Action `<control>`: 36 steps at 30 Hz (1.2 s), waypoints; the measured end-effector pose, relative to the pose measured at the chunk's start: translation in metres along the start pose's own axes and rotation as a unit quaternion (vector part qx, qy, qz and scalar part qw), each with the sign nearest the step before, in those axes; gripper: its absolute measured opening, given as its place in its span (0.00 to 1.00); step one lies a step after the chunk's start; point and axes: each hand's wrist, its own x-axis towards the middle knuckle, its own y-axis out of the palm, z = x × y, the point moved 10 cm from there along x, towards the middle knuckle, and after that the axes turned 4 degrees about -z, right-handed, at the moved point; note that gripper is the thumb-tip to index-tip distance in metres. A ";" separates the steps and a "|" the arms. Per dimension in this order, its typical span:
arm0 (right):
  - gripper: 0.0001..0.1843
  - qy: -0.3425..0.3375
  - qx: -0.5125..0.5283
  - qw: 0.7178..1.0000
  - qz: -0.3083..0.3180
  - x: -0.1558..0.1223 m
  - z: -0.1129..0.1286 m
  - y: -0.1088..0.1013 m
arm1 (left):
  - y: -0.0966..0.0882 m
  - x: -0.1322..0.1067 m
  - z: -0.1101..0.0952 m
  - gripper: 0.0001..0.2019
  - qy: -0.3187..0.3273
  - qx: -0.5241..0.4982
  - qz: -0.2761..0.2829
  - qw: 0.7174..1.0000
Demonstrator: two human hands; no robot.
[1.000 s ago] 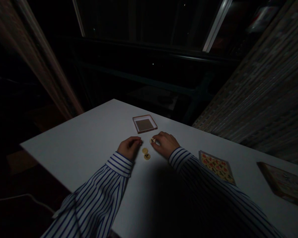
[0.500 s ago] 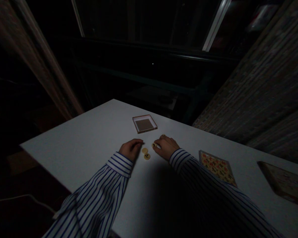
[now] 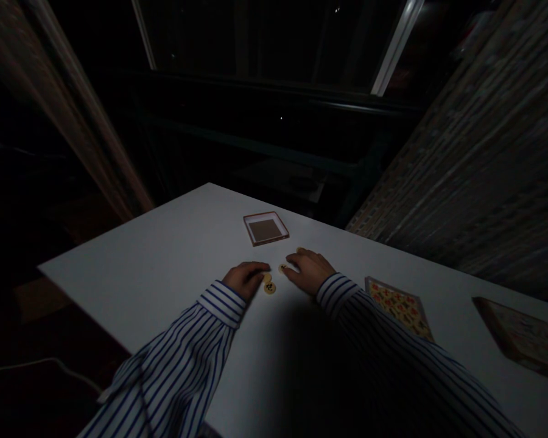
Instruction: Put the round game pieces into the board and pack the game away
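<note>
My left hand (image 3: 246,280) has its thumb and forefinger closed around a xiangqi piece (image 3: 267,278) that shows its plain side. Against its near edge lies another xiangqi piece (image 3: 270,288) with a dark character facing up. My right hand (image 3: 309,271) rests low over the table, thumb and forefinger parted. Just left of those fingertips is a third piece (image 3: 282,268), marked side up and partly covered. Beyond the right hand's knuckles, the edge of one more piece (image 3: 300,249) peeks out; whether the fingers touch it I cannot tell.
An open shallow box (image 3: 265,229) with a brown bottom stands toward the far edge of the white table (image 3: 164,243). Right of my right sleeve, a clear tray (image 3: 398,307) holds several red- and dark-marked pieces. A patterned box lid (image 3: 525,334) lies farther right. Curtains hang both sides.
My left hand has shifted right, its thumb and forefinger now at the plain-side piece. The right hand's fingers have loosened from the marked piece and drawn slightly right.
</note>
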 end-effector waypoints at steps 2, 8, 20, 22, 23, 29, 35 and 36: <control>0.22 -0.004 0.002 1.000 -0.001 -0.001 0.000 -0.001 | 0.004 -0.001 -0.005 0.14 0.013 0.008 0.020 1.000; 0.21 -0.004 0.002 1.000 0.012 -0.006 0.003 -0.001 | 0.006 -0.002 -0.014 0.14 0.048 0.025 0.038 0.998; 0.20 -0.029 0.010 1.000 0.006 -0.009 0.013 -0.001 | 0.005 0.001 -0.017 0.12 0.053 0.045 0.027 0.997; 0.19 -0.033 0.013 0.999 -0.001 -0.009 0.015 -0.003 | 0.003 0.002 -0.014 0.11 0.020 0.016 0.017 1.000; 0.19 -0.035 0.015 0.999 -0.004 -0.008 0.016 -0.004 | 0.001 0.002 -0.011 0.12 0.000 -0.007 0.007 1.000; 0.19 -0.036 0.036 0.998 -0.033 -0.007 0.020 -0.013 | -0.016 0.003 0.005 0.15 -0.106 -0.132 -0.089 0.982; 0.19 -0.030 0.054 0.997 -0.041 -0.006 0.022 -0.017 | -0.024 0.004 0.014 0.18 -0.166 -0.229 -0.124 0.951; 0.19 -0.032 0.056 0.997 -0.043 -0.006 0.022 -0.017 | -0.025 0.004 0.015 0.18 -0.174 -0.247 -0.127 0.945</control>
